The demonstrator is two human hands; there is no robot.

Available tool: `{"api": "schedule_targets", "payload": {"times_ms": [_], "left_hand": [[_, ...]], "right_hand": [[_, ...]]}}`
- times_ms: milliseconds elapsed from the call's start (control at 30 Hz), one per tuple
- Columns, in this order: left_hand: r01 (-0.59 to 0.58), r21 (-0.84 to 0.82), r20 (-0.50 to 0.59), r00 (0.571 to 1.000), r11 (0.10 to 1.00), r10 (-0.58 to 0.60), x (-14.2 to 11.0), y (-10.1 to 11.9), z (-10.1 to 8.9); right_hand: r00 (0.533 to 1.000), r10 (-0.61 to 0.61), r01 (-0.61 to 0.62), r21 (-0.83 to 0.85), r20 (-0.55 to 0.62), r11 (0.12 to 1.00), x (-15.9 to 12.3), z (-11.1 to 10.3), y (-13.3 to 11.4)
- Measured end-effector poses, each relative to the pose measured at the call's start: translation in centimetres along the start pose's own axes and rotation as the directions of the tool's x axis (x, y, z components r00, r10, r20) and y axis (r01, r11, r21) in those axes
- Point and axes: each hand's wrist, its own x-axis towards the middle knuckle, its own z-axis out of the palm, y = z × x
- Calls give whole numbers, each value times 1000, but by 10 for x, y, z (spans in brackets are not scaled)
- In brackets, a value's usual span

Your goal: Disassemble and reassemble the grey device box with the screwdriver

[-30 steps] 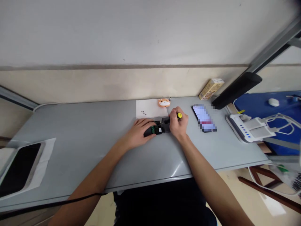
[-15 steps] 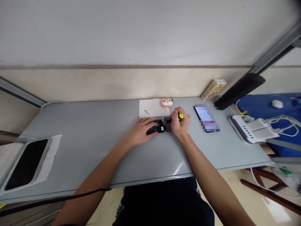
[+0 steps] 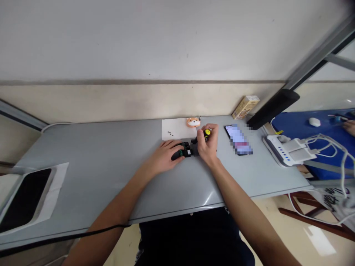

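Note:
My left hand [image 3: 165,157] is closed around the left end of a small opened black device [image 3: 188,152], pressing it on the table. A bit of green circuit board and a white label show on the device. My right hand [image 3: 208,146] grips a screwdriver with a black and yellow handle [image 3: 207,132] over the device's right part. Its handle leans to the upper right; I cannot clearly see where the tip rests. Just behind my left hand, several tiny dark screws [image 3: 170,133] lie on a white sheet of paper [image 3: 181,129].
An orange animal-face case [image 3: 193,122] sits on the paper. To the right are a phone [image 3: 239,140], a small carton [image 3: 245,107], a black cylinder [image 3: 273,109] and a white power strip [image 3: 277,150]. A tablet [image 3: 26,199] lies left. Another person's hand [image 3: 350,127] shows far right.
My right hand has turned the screwdriver handle slightly, its yellow end shifting up and left. My left hand stays on the device. The view has swung a little right; another person's hand now shows.

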Motion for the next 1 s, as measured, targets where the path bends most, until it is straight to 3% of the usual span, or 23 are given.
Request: {"api": "schedule_targets", "payload": {"times_ms": [133,267,433,567,1000], "left_hand": [[-1,28,12,1000,1000,1,1,0,1],[7,42,14,1000,999,-7,1,1,2],[1,34,-1,1000,999,-1,1,-1,3],[-6,37,0,1000,999,6,1,-2,4],[24,-35,-31,999,999,-25,3,-3,4]], "right_hand": [[997,27,-27,5,66,1000,-1,0,-5],[982,103,-141,244,159,960,8,-1,-15],[894,266,-439,586,361,681,18,-3,-22],[855,325,-518,691,404,505,19,0,-24],[888,306,-459,662,343,592,9,9,-31]]}}
